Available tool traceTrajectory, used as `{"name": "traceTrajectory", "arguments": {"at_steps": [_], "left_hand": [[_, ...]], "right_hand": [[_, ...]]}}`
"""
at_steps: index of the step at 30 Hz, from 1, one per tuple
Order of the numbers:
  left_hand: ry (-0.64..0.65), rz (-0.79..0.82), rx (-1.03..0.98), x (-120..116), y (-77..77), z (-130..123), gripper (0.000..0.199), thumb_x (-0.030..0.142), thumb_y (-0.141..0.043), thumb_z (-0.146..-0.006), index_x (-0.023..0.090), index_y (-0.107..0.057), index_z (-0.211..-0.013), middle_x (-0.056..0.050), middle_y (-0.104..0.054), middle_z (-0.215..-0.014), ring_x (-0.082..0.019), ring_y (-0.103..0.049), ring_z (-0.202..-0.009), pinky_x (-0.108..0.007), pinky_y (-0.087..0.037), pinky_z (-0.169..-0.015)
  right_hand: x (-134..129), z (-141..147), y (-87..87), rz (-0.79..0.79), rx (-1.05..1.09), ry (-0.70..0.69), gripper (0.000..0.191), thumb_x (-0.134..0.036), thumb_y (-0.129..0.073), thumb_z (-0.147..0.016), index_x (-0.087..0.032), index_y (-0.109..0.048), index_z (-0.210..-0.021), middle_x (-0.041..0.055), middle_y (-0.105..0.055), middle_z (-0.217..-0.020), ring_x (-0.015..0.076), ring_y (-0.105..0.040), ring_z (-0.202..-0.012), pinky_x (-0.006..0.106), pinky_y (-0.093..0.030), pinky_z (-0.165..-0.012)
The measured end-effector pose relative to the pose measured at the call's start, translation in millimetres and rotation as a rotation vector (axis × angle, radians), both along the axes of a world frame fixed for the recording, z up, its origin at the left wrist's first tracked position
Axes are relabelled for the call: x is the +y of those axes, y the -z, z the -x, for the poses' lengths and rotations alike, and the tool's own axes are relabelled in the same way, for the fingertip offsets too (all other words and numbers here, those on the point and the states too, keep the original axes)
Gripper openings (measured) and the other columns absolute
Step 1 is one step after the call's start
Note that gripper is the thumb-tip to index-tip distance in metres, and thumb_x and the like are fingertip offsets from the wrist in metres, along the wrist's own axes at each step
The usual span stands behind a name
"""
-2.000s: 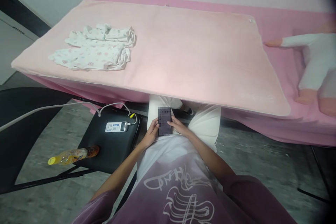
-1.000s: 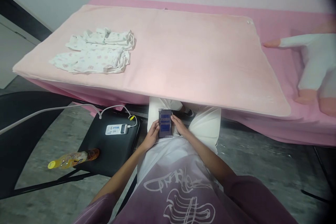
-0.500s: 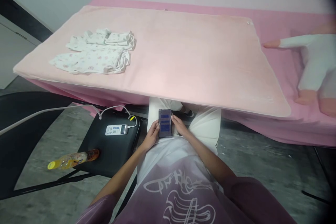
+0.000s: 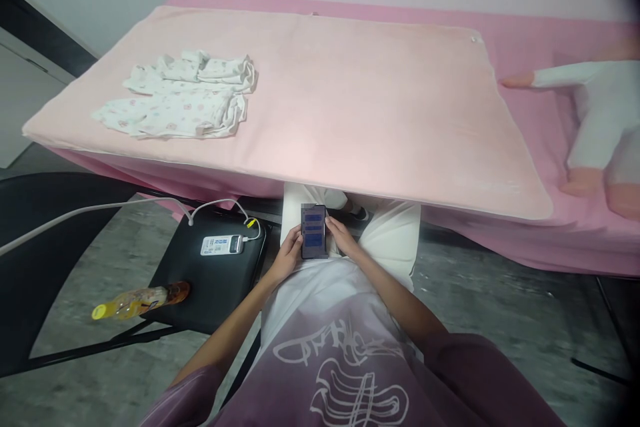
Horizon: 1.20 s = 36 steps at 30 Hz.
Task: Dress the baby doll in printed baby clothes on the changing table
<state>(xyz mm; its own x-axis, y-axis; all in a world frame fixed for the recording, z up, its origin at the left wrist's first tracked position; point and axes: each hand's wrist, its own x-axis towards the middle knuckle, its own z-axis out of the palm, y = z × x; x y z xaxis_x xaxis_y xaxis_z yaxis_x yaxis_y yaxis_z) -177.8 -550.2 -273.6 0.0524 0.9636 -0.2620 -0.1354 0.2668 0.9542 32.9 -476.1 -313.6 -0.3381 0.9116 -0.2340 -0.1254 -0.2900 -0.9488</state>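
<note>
A dark phone (image 4: 314, 232) with a lit screen lies upright over my lap, just in front of the table's near edge. My left hand (image 4: 289, 252) grips its left side. On its right side, my right hand (image 4: 343, 236) holds it with the fingers closed along the edge. Small white baby clothes with a faint print (image 4: 175, 113) are laid in two folded groups on the pink padded sheet (image 4: 360, 100), far from both hands.
A black chair (image 4: 215, 293) at the left holds a white power bank (image 4: 221, 245) with a cable and a bottle with a yellow cap (image 4: 140, 301). A doll in white (image 4: 603, 113) lies at the table's right end.
The whole view has shifted very slightly. Both hands keep their hold on the phone, and nothing else has visibly moved.
</note>
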Motion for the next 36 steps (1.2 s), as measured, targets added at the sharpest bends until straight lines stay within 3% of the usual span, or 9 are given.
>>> {"name": "traceTrajectory", "arguments": {"at_steps": [3,7,11,18,22,25,28,33,36], "left_hand": [[-0.004,0.006,0.014,0,-0.7,1,0.077,0.069,-0.075,-0.101,0.018,-0.062,-0.156,-0.017,-0.074,-0.149,-0.032,-0.069,-0.141,-0.05,-0.048,-0.128],[-0.018,-0.001,0.058,1,-2.3,4,0.076,0.07,-0.074,-0.101,0.018,-0.062,-0.156,-0.018,-0.073,-0.151,-0.033,-0.067,-0.144,-0.05,-0.046,-0.13],[-0.044,-0.01,0.092,2,-5.0,10,0.077,0.073,-0.074,-0.1,0.019,-0.063,-0.155,-0.017,-0.071,-0.154,-0.034,-0.064,-0.148,-0.05,-0.047,-0.13],[-0.088,0.006,0.145,1,-10.2,28,0.08,0.077,-0.075,-0.096,0.02,-0.065,-0.151,-0.016,-0.07,-0.155,-0.034,-0.061,-0.151,-0.048,-0.051,-0.127],[-0.145,0.038,0.175,-8,-12.4,45,0.084,0.081,-0.078,-0.091,0.022,-0.066,-0.149,-0.015,-0.071,-0.155,-0.034,-0.06,-0.151,-0.05,-0.046,-0.132],[-0.223,0.082,0.197,-30,-14.2,66,0.089,0.084,-0.082,-0.084,0.021,-0.069,-0.145,-0.016,-0.07,-0.156,-0.037,-0.058,-0.154,-0.05,-0.045,-0.133],[-0.344,0.151,0.228,-67,-11.5,91,0.091,0.085,-0.086,-0.078,0.022,-0.072,-0.143,-0.016,-0.071,-0.154,-0.039,-0.06,-0.151,-0.051,-0.048,-0.131],[-0.573,0.247,0.294,-135,8.3,128,0.091,0.083,-0.091,-0.068,0.023,-0.074,-0.134,-0.013,-0.075,-0.146,-0.04,-0.063,-0.147,-0.054,-0.049,-0.13],[-0.711,0.353,0.32,-160,20.5,142,0.084,0.077,-0.088,-0.07,0.021,-0.072,-0.131,-0.012,-0.078,-0.131,-0.037,-0.07,-0.133,-0.051,-0.058,-0.118]], "right_hand": [[0,-1,-0.6,0.011,0.011,-0.005,0.067,-0.086,-0.067,-0.096,-0.023,-0.083,-0.114,0.0049,-0.081,-0.119,0.0244,-0.07,-0.122,0.039,-0.051,-0.119],[-1,-2,1.3,0.057,0.028,-0.016,0.07,-0.091,-0.068,-0.091,-0.023,-0.079,-0.102,0.0049,-0.079,-0.102,0.022,-0.071,-0.098,0.036,-0.06,-0.094],[-1,-2,3.8,0.091,0.046,-0.017,0.078,-0.098,-0.069,-0.083,-0.022,-0.077,-0.102,0.0061,-0.078,-0.093,0.0193,-0.069,-0.08,0.033,-0.057,-0.076],[-1,-8,5.4,0.108,0.028,0.003,0.08,-0.097,-0.064,-0.087,-0.02,-0.079,-0.105,0.0098,-0.079,-0.094,0.0177,-0.068,-0.077,0.032,-0.053,-0.072],[-1,-15,7.3,0.137,0.0,0.03,0.08,-0.098,-0.067,-0.084,-0.02,-0.079,-0.102,0.0096,-0.08,-0.093,0.0175,-0.067,-0.076,0.032,-0.054,-0.073],[0,-20,9.4,0.161,-0.021,0.055,0.079,-0.097,-0.069,-0.083,-0.02,-0.079,-0.1,0.0097,-0.08,-0.092,0.0179,-0.067,-0.076,0.033,-0.055,-0.074],[1,-25,12.2,0.181,-0.039,0.085,0.078,-0.096,-0.069,-0.082,-0.02,-0.078,-0.097,0.0094,-0.079,-0.089,0.0179,-0.066,-0.073,0.033,-0.056,-0.073],[3,-27,15.5,0.202,-0.062,0.101,0.08,-0.099,-0.071,-0.076,-0.021,-0.076,-0.095,0.0078,-0.077,-0.083,0.0174,-0.065,-0.071,0.032,-0.054,-0.07],[2,-28,15.9,0.204,-0.071,0.092,0.078,-0.097,-0.07,-0.079,-0.021,-0.076,-0.095,0.0078,-0.077,-0.084,0.018,-0.066,-0.073,0.033,-0.055,-0.073]]}}
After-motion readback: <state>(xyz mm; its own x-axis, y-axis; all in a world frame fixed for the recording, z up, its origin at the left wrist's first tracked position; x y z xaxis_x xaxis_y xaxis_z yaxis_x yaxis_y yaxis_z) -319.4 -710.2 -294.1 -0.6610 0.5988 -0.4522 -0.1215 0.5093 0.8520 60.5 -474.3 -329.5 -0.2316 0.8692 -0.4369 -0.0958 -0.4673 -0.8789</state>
